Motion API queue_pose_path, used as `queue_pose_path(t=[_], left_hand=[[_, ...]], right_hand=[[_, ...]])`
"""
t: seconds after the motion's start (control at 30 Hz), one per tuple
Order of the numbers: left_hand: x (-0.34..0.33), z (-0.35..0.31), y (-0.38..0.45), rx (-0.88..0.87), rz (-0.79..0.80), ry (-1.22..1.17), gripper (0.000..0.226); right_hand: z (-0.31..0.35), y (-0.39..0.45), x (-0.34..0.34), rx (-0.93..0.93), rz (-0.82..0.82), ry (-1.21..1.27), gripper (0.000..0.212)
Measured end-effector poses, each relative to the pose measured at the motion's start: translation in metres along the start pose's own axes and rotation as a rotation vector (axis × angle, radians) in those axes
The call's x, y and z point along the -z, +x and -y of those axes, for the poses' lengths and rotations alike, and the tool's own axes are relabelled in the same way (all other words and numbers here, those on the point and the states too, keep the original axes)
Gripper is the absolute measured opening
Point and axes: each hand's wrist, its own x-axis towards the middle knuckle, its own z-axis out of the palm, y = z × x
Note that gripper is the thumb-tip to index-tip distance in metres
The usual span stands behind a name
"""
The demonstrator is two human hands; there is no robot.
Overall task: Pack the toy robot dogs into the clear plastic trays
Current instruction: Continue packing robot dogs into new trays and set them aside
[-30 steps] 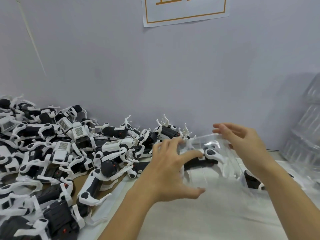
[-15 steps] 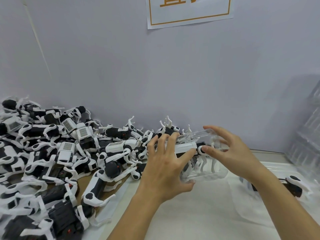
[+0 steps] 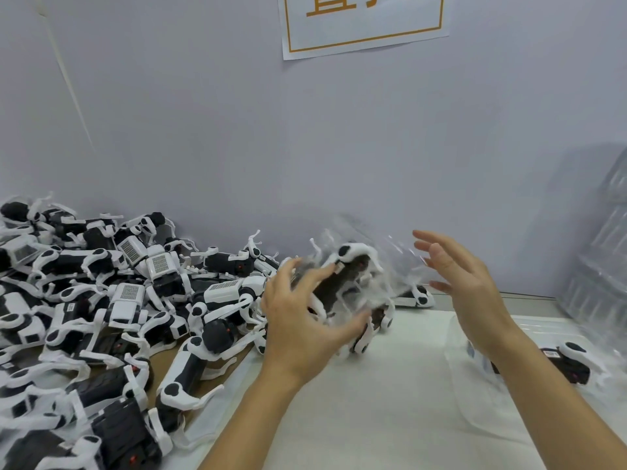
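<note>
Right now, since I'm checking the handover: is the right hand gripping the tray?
No: the right hand hangs open with fingers spread, apart from the clear tray that the left hand holds.

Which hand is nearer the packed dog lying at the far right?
Right. The right hand is raised, fingers spread, up and left of that packed toy dog, its forearm passing beside it. The left hand is further left, at the blurred tray.

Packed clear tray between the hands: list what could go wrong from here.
1. Only the left hand grips the blurred clear tray with its toy dog; the right hand is open and off it, so it could slip or pop open.
2. The pile of loose dogs lies close beside it; a swing could snag legs.
</note>
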Motion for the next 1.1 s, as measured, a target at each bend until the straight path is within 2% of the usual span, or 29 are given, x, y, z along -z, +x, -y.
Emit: queue_pose_path(t=[0.1, 0.2, 0.3, 0.37, 0.47, 0.53, 0.63, 0.77, 0.93, 1.1], left_hand=[[0.007, 0.001, 0.006, 0.19, -0.086, -0.382, 0.057], [0.014, -0.001, 0.01, 0.322, -0.096, -0.692, 0.056], [0.021, -0.004, 0.01, 0.426, -0.047, -0.954, 0.048], [0.024, -0.001, 0.008, 0.562, -0.003, -1.157, 0.055], [0.025, 0.008, 0.004, 0.781, 0.075, -1.453, 0.082], [0.024, 0.012, 0.002, 0.794, 0.166, -1.575, 0.094], [0.025, 0.018, 0.001, 0.739, 0.288, -1.692, 0.102], [0.025, 0.025, 0.001, 0.676, 0.432, -1.76, 0.101], [0.024, 0.028, 0.0, 0.685, 0.508, -1.75, 0.11], [0.023, 0.03, 0.0, 0.667, 0.536, -1.703, 0.11]], right_hand=[[0.0, 0.0, -0.003, -0.024, -0.003, 0.039, 0.033], [0.0, -0.002, -0.014, -0.012, 0.04, 0.006, 0.017], [0.001, -0.005, -0.032, -0.011, 0.117, -0.05, 0.021], [0.001, -0.009, -0.044, -0.011, 0.174, -0.112, 0.022], [0.001, -0.014, -0.054, -0.004, 0.209, -0.112, 0.019], [0.004, -0.015, -0.053, 0.007, 0.206, -0.065, 0.02], [0.008, -0.013, -0.048, 0.041, 0.249, -0.015, 0.028], [0.012, -0.014, -0.047, 0.03, 0.303, 0.052, 0.037], [0.015, -0.012, -0.04, 0.007, 0.377, 0.126, 0.027], [0.012, -0.008, -0.029, -0.011, 0.366, 0.16, 0.015]])
